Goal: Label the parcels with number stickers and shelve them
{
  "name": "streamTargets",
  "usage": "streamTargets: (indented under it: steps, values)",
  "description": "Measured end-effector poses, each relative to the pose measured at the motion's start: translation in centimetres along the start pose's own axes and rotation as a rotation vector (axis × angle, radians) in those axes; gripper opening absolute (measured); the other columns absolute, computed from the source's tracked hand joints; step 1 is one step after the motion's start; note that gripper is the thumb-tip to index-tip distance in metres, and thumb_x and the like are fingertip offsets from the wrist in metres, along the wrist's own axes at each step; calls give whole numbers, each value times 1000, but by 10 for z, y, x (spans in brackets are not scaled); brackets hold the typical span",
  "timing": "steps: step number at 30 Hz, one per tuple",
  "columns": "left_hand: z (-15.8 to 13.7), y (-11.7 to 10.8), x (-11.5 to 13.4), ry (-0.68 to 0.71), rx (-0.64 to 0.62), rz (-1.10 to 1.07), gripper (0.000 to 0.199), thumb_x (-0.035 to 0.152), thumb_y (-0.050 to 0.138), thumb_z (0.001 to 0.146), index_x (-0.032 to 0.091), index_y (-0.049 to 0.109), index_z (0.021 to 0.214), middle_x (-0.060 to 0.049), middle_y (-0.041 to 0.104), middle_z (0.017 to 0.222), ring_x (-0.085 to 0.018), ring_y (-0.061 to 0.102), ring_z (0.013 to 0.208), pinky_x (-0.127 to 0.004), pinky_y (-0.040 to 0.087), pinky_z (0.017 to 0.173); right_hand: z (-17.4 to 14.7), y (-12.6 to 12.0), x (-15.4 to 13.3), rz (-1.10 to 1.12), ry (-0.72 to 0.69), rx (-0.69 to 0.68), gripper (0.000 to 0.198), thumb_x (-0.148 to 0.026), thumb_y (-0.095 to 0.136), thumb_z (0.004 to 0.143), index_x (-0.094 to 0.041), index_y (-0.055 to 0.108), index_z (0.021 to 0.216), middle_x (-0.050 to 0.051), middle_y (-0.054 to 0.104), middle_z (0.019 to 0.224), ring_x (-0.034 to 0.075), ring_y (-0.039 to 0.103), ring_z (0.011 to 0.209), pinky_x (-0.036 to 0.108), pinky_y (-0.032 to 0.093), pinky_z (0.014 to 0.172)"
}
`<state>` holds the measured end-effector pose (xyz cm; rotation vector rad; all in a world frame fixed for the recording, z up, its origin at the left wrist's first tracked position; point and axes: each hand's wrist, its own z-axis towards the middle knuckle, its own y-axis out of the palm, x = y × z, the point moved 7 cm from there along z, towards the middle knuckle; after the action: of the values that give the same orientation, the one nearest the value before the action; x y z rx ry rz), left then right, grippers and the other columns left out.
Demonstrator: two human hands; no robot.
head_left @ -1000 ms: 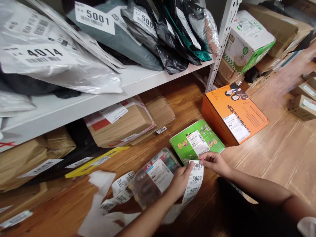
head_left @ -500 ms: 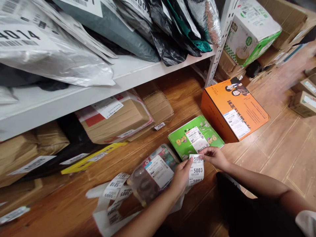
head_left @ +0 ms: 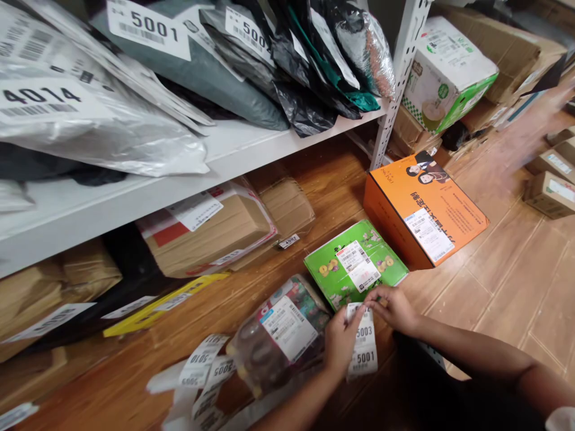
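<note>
My left hand [head_left: 338, 342] pinches the upper end of a strip of white number labels [head_left: 363, 356], with 5003 and 5001 readable on the part that hangs down. At the same top edge, the closed fingertips of my right hand [head_left: 396, 309] grip the strip; its topmost number is mostly covered. More of the label roll [head_left: 204, 365] lies in loops on the floor at the lower left. Just beyond my hands is a green box [head_left: 330, 272] bearing a shipping label. Beside my left hand lies a clear-wrapped dark package [head_left: 256, 341], also labelled.
An orange box [head_left: 426, 206] stands past the green one, near the perforated shelf post [head_left: 393, 114]. Bagged parcels [head_left: 251, 102] fill the white shelf [head_left: 233, 146]. Cartons [head_left: 211, 224] lie beneath it. A white-and-green carton [head_left: 442, 78] sits at the far right.
The view has tilted slightly, so things sit lower in the picture. The label strip hangs lower, with 5001 now fully showing, and my fingers cover more of its top label.
</note>
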<state>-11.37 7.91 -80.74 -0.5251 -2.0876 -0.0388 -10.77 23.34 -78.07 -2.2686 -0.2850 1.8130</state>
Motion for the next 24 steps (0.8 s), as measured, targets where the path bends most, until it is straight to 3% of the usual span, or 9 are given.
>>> streamTargets:
  steps: [3, 6, 8, 11, 17, 20, 24]
  values:
    - [-4, 8, 4, 138, -157, 243, 28, 49, 65, 80, 22, 65, 73, -1, 64, 64, -19, 58, 63, -27, 42, 62, 18, -39, 1, 6, -72, 235, 28, -49, 61, 89, -23, 65, 81, 5, 68, 81, 21, 62, 79, 34, 49, 75]
    - [-6, 20, 14, 563, -260, 796, 13, 25, 69, 81, 21, 65, 70, -4, 66, 74, -22, 60, 78, -33, 44, 75, 44, -73, 15, 58, -68, 405, 31, -53, 63, 84, -22, 61, 81, 3, 64, 79, 20, 58, 75, 33, 48, 73]
    - [-4, 26, 13, 798, -259, 1065, 12, 17, 63, 87, 21, 68, 77, -6, 66, 85, -24, 58, 89, -38, 44, 83, 61, -80, 26, 95, -31, 358, 36, -57, 69, 77, -22, 60, 77, 2, 61, 75, 18, 55, 71, 32, 47, 69]
    - [3, 27, 4, 981, -283, 1230, 15, 22, 60, 92, 22, 71, 82, -6, 64, 89, -23, 55, 93, -40, 41, 86, 74, -78, 38, 177, 31, 249, 39, -59, 74, 71, -22, 60, 73, 0, 60, 70, 17, 54, 68, 30, 45, 66]
    - [2, -3, -13, 1125, -362, 1245, 15, 28, 64, 90, 23, 70, 78, -3, 63, 85, -21, 53, 90, -36, 34, 80, 57, -71, 52, 402, 179, 185, 43, -59, 81, 62, -21, 61, 70, -3, 60, 66, 13, 52, 63, 28, 43, 63]
    - [3, -23, -16, 1108, -358, 1252, 12, 25, 67, 88, 23, 71, 77, -3, 63, 84, -20, 53, 92, -35, 33, 81, 41, -64, 61, 493, 253, 190, 41, -56, 82, 62, -22, 61, 73, -3, 62, 69, 13, 54, 65, 28, 44, 65]
    - [2, -45, -15, 1080, -318, 1268, 11, 17, 71, 84, 24, 70, 75, -1, 63, 82, -20, 53, 89, -35, 33, 82, 12, -66, 73, 474, 237, 154, 35, -53, 75, 71, -23, 60, 78, 0, 64, 76, 17, 60, 73, 33, 50, 73]
